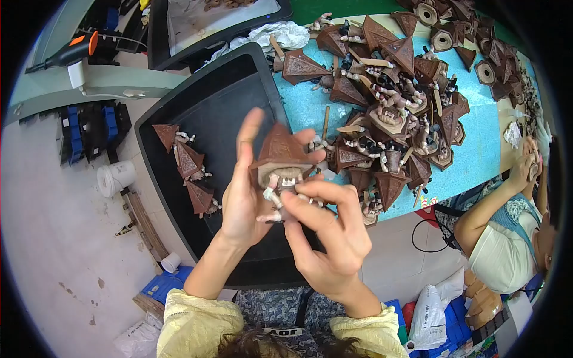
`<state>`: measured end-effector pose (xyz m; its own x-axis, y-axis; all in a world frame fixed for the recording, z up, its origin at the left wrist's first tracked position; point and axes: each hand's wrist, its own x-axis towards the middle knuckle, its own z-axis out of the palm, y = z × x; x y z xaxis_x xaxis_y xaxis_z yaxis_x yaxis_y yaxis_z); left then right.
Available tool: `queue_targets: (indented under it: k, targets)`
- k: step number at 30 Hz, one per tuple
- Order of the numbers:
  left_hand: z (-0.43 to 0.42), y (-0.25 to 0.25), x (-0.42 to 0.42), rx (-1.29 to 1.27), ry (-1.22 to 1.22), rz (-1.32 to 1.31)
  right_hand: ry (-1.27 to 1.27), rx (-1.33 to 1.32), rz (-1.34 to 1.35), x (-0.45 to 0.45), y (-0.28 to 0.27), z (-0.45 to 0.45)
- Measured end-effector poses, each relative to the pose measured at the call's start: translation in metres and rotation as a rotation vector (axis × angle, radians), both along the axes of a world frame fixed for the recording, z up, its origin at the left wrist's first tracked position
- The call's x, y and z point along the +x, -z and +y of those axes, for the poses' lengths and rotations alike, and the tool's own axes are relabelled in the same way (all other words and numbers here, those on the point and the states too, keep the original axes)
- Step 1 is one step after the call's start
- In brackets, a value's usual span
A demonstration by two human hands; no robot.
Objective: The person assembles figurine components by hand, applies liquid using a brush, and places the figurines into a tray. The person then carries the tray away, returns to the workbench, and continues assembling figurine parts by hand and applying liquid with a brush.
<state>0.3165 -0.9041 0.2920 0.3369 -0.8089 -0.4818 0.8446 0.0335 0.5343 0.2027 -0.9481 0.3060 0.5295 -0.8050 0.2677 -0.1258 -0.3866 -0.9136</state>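
Note:
Both hands are raised above a black tray (239, 89), around a brown-roofed figurine (280, 149) with small pale figures at its base. My left hand (239, 197) cradles it from the left and behind, the thumb or a finger pointing up. From the right, my right hand (334, 232) pinches at the small figures on its lower front with thumb and fingertips. Inside the tray on the left, several similar brown-roofed figurines (190, 161) lie in a row. To the right is a large pile of such figurines (388, 119) with wooden sticks among them.
The pile rests on a light-blue table surface (477, 137). Another black tray (221, 27) stands behind. A heat-gun-like tool (68, 52) lies on a rail at the left. A co-worker (507, 238) sits at the right, hands at the table edge. A white bucket (116, 179) stands on the floor.

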Motion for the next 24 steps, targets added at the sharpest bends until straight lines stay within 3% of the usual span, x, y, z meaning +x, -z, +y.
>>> queue_targets:
  k: [4, 9, 15, 18, 19, 21, 23, 24]
  targets:
    - [0.007, -0.002, 0.015, -0.078, 0.242, -0.118, 0.034, 0.001, -0.039, -0.004, 0.005, 0.009]
    - [0.012, 0.002, 0.009, -0.179, 0.19, -0.015, 0.052, 0.053, -0.079, -0.007, 0.007, 0.018]
    - [0.029, -0.002, 0.009, 0.017, 0.166, -0.028, -0.011, 0.116, -0.156, -0.009, 0.011, 0.03]
    - [0.071, -0.01, 0.006, 0.41, 0.307, -0.489, -0.142, 0.22, -0.007, -0.019, 0.005, 0.042]
    - [0.085, -0.024, 0.009, 0.639, 0.481, -0.53, -0.16, 0.176, 0.15, -0.022, 0.0, 0.041]
    - [0.122, -0.026, 0.005, 0.913, 0.88, -1.074, -0.132, 0.207, 0.273, -0.034, 0.012, 0.048]
    - [0.147, -0.013, 0.002, 1.212, 1.038, -1.141, -0.072, 0.231, 0.307, -0.034, 0.016, 0.044]
    - [0.161, -0.001, 0.003, 1.24, 0.987, -1.251, -0.088, 0.199, 0.305, -0.032, 0.018, 0.041]
